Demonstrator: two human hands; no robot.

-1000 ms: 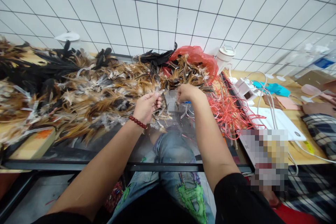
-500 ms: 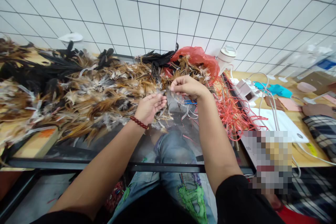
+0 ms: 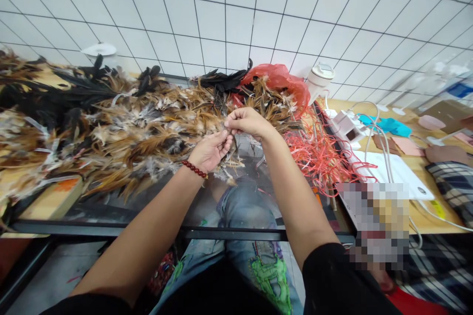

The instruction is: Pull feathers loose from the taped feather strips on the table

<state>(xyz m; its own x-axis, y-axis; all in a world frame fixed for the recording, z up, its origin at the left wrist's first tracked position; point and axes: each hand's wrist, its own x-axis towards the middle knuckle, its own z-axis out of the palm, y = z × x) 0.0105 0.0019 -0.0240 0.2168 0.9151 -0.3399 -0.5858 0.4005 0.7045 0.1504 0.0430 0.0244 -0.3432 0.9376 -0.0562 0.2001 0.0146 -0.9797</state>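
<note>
My left hand (image 3: 212, 150), with a red bead bracelet at its wrist, curls its fingers around a small bunch of brown feathers (image 3: 229, 160) at the near edge of a big feather pile (image 3: 121, 123). My right hand (image 3: 246, 122) is closed just above it and pinches at the top of the same bunch, the two hands touching. Both work over a glass tabletop (image 3: 155, 202); my jeans show through it.
Brown and black feathers cover the table's left and middle. A red plastic bag (image 3: 279, 81) lies behind, loose red strips (image 3: 321, 155) to the right. Further right are a white appliance (image 3: 318, 81), white cables, papers and another person's plaid sleeve (image 3: 453, 182).
My right hand has risen and moved left from the strips until it meets my left hand, which stays on the feather bunch.
</note>
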